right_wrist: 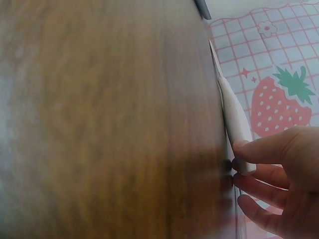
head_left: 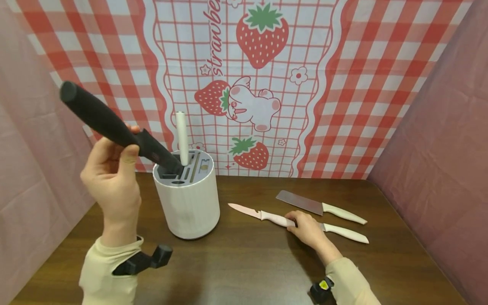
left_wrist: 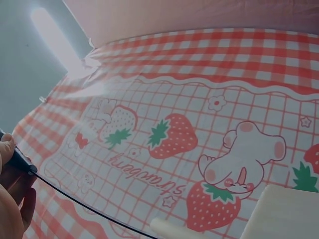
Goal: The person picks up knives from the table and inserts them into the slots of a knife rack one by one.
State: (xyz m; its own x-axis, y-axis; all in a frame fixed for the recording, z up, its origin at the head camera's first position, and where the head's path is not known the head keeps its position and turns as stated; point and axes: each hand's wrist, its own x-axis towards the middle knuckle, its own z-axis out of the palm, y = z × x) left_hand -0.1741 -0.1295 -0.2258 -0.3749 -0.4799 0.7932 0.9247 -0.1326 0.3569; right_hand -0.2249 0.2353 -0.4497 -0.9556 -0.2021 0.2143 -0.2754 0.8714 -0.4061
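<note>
My left hand (head_left: 114, 180) grips a black knife (head_left: 100, 115) by its handle. The blade slants down to the right, and its lower end is in the slotted top of a white round knife block (head_left: 188, 207). A white handle (head_left: 183, 137) stands upright in that block. On the right, my right hand (head_left: 308, 228) pinches the handle end of a pale pink knife (head_left: 272, 217), whose blade points left toward the block. In the right wrist view, thumb and fingers meet around the pink handle (right_wrist: 237, 112), close to the tabletop.
Behind the right hand lies a cleaver (head_left: 301, 201) with a cream handle. Another cream-handled knife (head_left: 347, 234) lies nearer, its blade hidden by the hand. A strawberry-print cloth (head_left: 259, 118) hangs behind the brown table (head_left: 244, 262), with pink cloth at both sides.
</note>
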